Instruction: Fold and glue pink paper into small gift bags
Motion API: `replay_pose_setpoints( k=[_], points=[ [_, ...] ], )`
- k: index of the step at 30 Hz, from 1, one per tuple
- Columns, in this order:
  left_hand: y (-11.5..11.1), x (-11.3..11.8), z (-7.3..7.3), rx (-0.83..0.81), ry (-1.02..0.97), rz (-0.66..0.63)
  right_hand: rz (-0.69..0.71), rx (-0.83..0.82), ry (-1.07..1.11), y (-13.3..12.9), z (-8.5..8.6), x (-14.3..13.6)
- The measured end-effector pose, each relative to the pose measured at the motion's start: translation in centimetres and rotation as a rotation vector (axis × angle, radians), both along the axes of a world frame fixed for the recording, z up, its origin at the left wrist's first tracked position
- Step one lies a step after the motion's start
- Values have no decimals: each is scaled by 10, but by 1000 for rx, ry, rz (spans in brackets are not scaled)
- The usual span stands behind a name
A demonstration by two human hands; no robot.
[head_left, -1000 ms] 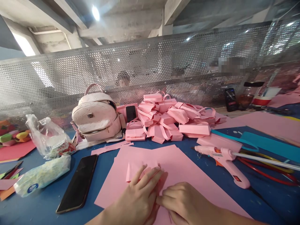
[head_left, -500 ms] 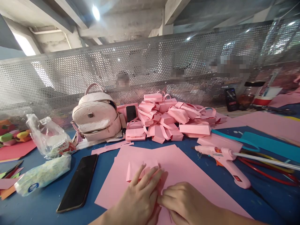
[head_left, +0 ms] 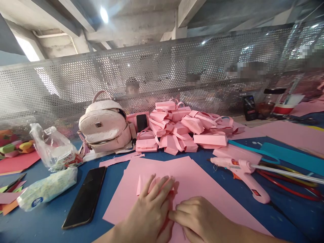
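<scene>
Evidently the blue counter (head_left: pixel 43 224) is divided by use, its far side given to storage and its near middle to handwork. Wide pink paper (head_left: pixel 202 179) covers that middle, perhaps as a smooth base. Beyond it, a heap of pink paper boxes (head_left: pixel 177 126) is piled high, likely to save room up front. Left of the heap, the pale backpack (head_left: pixel 105 123) stands upright, seemingly kept clear of the elbows. On the right lies a pink glue gun (head_left: pixel 244 168), nozzle leftward and grip toward the near side, which probably suits a quick pickup. The left hand (head_left: pixel 153 209) has its fingers spread, seemingly pressing rather than gripping; the right hand (head_left: pixel 199 216) curls close beside it, fingertips hidden, so whether it pinches anything I cannot tell. Smallest, the folded pink piece (head_left: pixel 141 185) sits on the wide paper, partly under the left fingers, apparently being steadied.
</scene>
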State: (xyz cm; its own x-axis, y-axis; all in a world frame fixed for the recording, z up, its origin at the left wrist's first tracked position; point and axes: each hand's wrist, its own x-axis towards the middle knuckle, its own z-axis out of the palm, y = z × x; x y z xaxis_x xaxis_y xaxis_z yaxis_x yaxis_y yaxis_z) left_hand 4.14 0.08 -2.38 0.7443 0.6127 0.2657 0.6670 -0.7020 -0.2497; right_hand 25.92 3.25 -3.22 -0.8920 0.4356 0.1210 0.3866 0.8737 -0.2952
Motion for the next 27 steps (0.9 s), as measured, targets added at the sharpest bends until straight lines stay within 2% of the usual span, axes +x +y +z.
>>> replay_pose_setpoints(
  k=[17,27],
  points=[
    [3,-6,-1,-160,-143,79,8,-62,9,-1,4,1],
    [2,-3,2,-18,-127,23,-7,-27,-1,-2,2,4]
  ],
)
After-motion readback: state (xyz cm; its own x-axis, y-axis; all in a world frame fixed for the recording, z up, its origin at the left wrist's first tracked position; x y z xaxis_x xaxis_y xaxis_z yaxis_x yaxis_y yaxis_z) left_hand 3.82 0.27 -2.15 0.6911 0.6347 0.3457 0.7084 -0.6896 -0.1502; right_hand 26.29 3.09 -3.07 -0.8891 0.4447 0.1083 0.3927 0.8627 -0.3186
